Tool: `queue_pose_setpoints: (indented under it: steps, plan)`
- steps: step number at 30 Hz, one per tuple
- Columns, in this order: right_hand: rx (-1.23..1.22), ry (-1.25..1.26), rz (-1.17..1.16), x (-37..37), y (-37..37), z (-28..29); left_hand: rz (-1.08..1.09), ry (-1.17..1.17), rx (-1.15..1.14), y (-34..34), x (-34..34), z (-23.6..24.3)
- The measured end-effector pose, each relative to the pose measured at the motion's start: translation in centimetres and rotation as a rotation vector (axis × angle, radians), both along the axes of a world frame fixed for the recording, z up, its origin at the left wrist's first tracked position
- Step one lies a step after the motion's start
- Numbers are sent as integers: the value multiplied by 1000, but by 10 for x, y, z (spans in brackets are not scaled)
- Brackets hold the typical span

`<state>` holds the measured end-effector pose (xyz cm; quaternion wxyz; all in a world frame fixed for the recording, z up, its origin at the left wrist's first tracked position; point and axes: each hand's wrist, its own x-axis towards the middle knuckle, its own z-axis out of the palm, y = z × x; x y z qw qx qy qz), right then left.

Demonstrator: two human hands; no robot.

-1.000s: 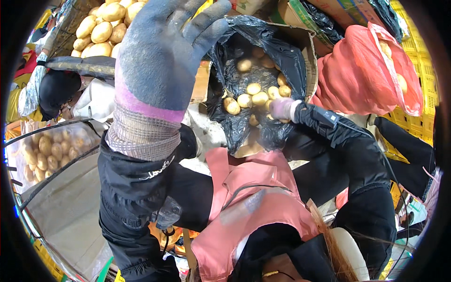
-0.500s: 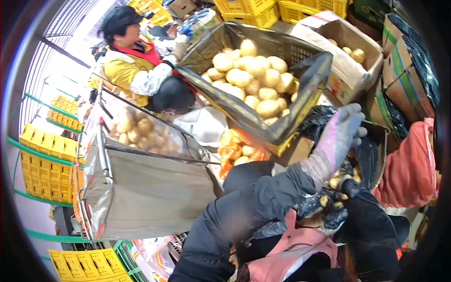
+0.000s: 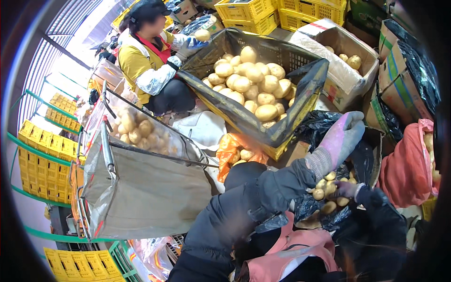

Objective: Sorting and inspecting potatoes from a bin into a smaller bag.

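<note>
My left hand [image 3: 342,137], in a grey and pinkish-white glove, hangs in the air above a box [image 3: 377,157] lined with black plastic. Its fingers are partly bent and apart from the thumb, with nothing visible in it. Inside the box lie several small potatoes [image 3: 318,193]. Low among them, my right hand [image 3: 348,189], in a darker purplish glove, has its fingers closed around a small potato [image 3: 330,188]. Larger potatoes [image 3: 253,75] fill a yellow crate [image 3: 282,149] lined with dark plastic, beyond my left arm.
A co-worker [image 3: 141,58] sits at the far left holding a potato [image 3: 202,35]. A grey-sided bag frame [image 3: 150,192] with potatoes stands left. An orange net bag [image 3: 229,146], a red sack [image 3: 406,164], a cardboard box [image 3: 345,70] and yellow crates [image 3: 249,11] surround the area.
My left hand's fingers have bent more. The right hand has come into clearer sight among the small potatoes. The co-worker has raised a potato beside the lined crate.
</note>
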<state>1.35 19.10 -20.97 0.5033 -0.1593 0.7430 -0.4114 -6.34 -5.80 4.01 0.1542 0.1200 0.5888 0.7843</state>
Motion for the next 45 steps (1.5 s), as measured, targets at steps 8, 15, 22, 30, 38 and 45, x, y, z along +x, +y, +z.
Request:
queue_pose_setpoints:
  steps: [8,15,22,30,38,45]
  plan:
    - [-24,1043,-504,20,-17,209,-274,247,-812,23,29,-32]
    - [-512,572,-895,42,6,243,-345,248,-206,47,43,-9]
    - [-555,529,-937,50,10,236,-341,234,-230,61,49,-16]
    - [-387,721,-912,51,20,237,-379,43,-108,70,42,-15]
    - [-395,766,-891,54,6,230,-251,117,-297,70,44,-28]
    - [-593,685,-865,57,-4,225,-74,80,-270,56,50,-25]
